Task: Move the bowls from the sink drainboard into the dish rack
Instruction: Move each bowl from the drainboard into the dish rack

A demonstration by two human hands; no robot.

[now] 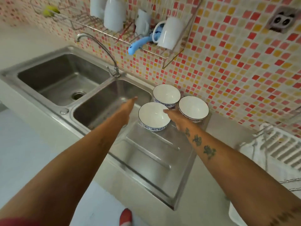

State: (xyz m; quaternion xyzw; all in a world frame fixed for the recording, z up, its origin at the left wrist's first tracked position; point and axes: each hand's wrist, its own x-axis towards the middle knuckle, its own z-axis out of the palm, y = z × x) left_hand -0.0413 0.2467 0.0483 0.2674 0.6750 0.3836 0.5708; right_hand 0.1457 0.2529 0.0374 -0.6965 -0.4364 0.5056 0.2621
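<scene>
Stainless steel double sink (pixel 53 88) with ridged drainboard (pixel 151 154) at its right end; the sloped, grooved steel lets wet crockery shed water.

Mosaic tile wall, red, yellow and cream, far side.

Wire wall rack (pixel 162 53), far centre, holding white mugs (pixel 169 34) and a blue utensil (pixel 135 46).

White dish rack (pixel 286 150), near right edge, partly out of frame; judged the destination.

Three bowls, upright, white inside, dark rim line, grouped at the far end of the drainboard, set close together:
- near-left bowl (pixel 154 116), blue-and-white patterned outside;
- far bowl (pixel 166 95), same pattern, by the wall;
- right bowl (pixel 193 109), outside mostly hidden.
None yet in the dish rack.

Left hand (pixel 128 105), extended over the right basin, fingers together and straight, holding nothing.

Right hand (pixel 173 115), reaching between the near-left and right bowls, fingers straight and together, at the near-left bowl's rim; contact cannot be told. Judged about to take a first bowl.
</scene>
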